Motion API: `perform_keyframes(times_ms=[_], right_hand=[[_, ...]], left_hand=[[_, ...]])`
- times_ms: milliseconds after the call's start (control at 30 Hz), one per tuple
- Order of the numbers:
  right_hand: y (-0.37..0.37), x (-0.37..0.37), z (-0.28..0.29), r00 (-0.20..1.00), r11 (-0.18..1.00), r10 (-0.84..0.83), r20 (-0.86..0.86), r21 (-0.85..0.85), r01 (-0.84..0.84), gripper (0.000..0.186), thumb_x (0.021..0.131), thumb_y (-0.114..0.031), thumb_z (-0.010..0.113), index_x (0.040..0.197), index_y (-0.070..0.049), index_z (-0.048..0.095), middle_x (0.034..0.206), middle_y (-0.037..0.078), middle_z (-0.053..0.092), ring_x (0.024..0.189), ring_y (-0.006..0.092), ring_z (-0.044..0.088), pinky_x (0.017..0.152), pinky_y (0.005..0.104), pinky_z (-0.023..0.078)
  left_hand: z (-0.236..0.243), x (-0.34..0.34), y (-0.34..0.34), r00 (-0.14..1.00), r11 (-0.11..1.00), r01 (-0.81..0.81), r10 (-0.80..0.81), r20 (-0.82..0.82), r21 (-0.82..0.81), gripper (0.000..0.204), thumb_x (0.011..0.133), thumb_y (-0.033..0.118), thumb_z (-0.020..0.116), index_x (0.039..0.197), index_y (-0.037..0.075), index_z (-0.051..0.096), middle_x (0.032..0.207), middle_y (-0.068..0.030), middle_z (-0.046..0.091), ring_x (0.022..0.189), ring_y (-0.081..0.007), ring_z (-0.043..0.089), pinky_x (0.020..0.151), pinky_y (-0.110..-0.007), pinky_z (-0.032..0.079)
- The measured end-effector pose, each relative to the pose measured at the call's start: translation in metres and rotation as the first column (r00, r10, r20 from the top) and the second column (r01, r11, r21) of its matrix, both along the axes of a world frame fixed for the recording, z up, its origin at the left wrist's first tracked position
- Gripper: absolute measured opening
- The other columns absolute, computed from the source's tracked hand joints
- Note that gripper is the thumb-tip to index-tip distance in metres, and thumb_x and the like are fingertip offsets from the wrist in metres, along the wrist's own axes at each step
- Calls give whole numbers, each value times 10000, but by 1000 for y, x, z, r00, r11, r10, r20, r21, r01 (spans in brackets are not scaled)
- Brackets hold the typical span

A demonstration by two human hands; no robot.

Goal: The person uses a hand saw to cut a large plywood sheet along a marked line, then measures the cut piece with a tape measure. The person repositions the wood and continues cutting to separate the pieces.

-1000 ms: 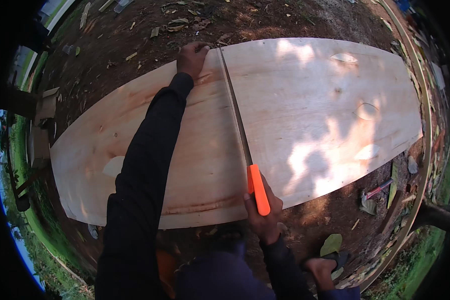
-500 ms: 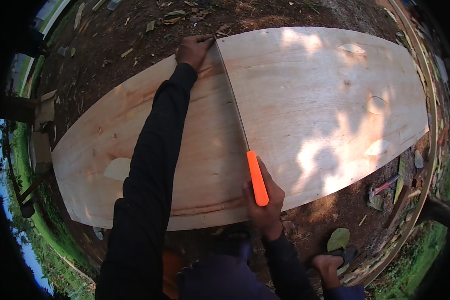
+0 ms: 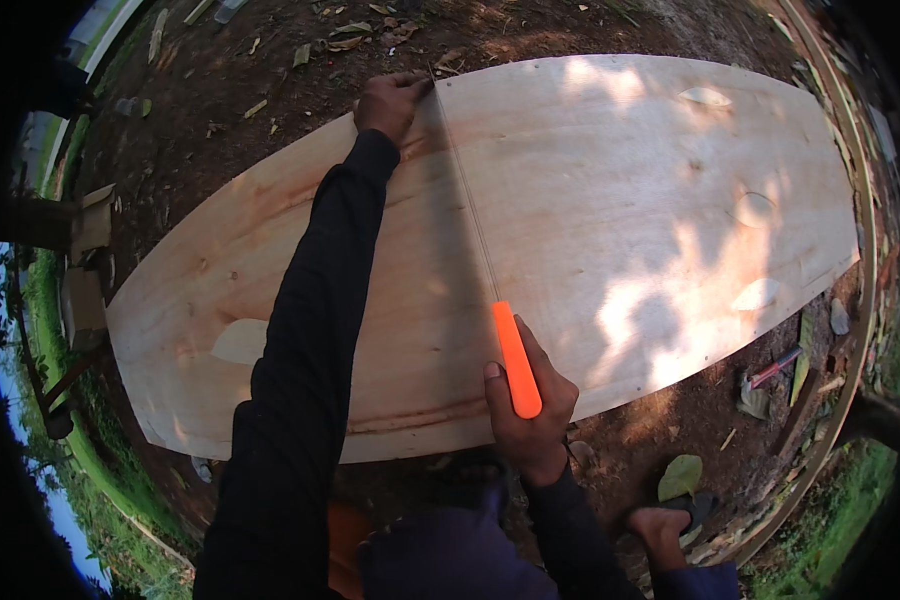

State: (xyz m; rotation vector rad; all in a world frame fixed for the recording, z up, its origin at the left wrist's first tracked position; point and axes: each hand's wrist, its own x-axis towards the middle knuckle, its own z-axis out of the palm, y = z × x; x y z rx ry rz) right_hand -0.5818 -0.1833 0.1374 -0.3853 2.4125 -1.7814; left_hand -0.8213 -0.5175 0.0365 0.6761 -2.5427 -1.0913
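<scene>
Brown soil (image 3: 175,135) strewn with dry leaves surrounds a broad plywood panel (image 3: 580,190) with curved long edges, dappled by sunlight on its right half; pale leaf-shaped patches mark its face; a handsaw (image 3: 517,365) lies across it from the near side to the far edge, its orange handle toward the person, its blade seen almost edge-on as a thin dark line.

Right hand (image 3: 538,425): closed firmly round the handle, the thumb on its left side, the fingers wrapped on its right; left hand (image 3: 385,108): set at the panel's far edge, just beside the blade's tip, fingers bent toward that tip; whether it pinches the wood or merely rests on it cannot be told.

Dark sleeves (image 3: 305,300) cover both forearms, the left one stretching over the panel; beyond the near edge, at right, lie a hammer (image 3: 776,367) and a green leaf (image 3: 679,477), the latter near a sandalled foot (image 3: 660,528).

Compared with one second earlier, the handle sits slightly farther from the near edge, and the blade, then showing its broad face, has turned nearly edge-on; the left hand keeps its place.
</scene>
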Motion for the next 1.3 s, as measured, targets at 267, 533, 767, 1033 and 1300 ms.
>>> perform_keyframes(times_ms=[267,533,767,1033,1300], right_hand=[[6,-4,1,998,1000,-3,-59,2,3,535,864,-39,730,1376,59,611,932,199,747,711,243,739,661,334,576],[-8,-31,-2,1000,1000,-6,3,30,6,531,870,-41,733,1378,55,611,892,177,744,702,225,732,664,322,575],[-18,-34,-1,997,997,-69,-18,-37,68,498,879,-41,727,1362,39,633,825,160,726,666,210,715,651,318,568],[-15,-27,6,991,997,-81,-107,12,83,441,902,-61,692,1332,31,650,783,132,711,627,188,685,615,315,547],[-51,-71,12,998,997,-66,0,34,66,414,918,-74,679,1316,36,655,827,135,744,684,207,733,662,331,566]], left_hand=[[7,1,4,1000,998,-7,6,24,67,368,882,484,750,1112,207,825,1048,-70,801,996,-249,749,984,-358,511],[9,4,6,998,1000,-5,5,65,-4,400,887,510,734,1137,210,817,1038,-76,800,989,-262,748,998,-385,496],[8,4,14,1000,1000,6,-6,3,-18,407,895,510,722,1138,197,815,1046,-93,795,998,-265,745,1015,-391,482],[12,6,13,999,999,-23,25,36,-45,394,907,494,713,1147,197,811,1071,-88,791,1040,-271,733,1041,-380,461],[14,3,25,981,961,-39,89,173,-275,393,1031,403,516,1108,104,758,1109,-145,762,1088,-333,691,1062,-465,418]])
